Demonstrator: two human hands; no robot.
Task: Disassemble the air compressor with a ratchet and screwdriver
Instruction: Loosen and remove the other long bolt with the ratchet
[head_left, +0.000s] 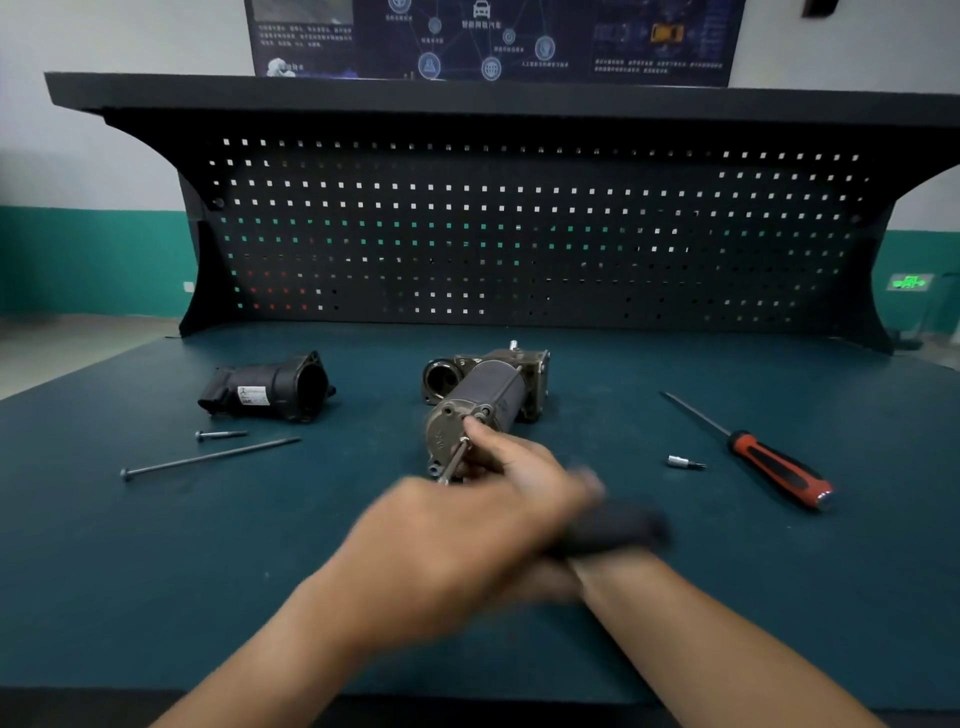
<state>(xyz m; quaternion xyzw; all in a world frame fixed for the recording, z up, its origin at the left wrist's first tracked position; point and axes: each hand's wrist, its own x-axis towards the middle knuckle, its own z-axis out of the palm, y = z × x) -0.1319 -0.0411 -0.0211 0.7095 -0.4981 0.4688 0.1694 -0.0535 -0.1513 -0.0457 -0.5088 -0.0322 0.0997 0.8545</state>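
The grey metal air compressor (488, 395) lies mid-table, its round end cap facing me. My right hand (506, 460) reaches in from the right and pinches a thin metal shaft (455, 461) that sticks out of the end cap. My left hand (467, 540) crosses over the right wrist, blurred, and grips a black ratchet handle (613, 527). Whether the shaft is a bolt or part of the ratchet cannot be told. A red-and-black screwdriver (769, 462) lies to the right.
A detached black housing (270, 392) lies at the left, with a short bolt (221, 434) and a long bolt (208, 458) in front of it. A small socket bit (684, 462) lies near the screwdriver. A black pegboard (519, 234) backs the green table (156, 571).
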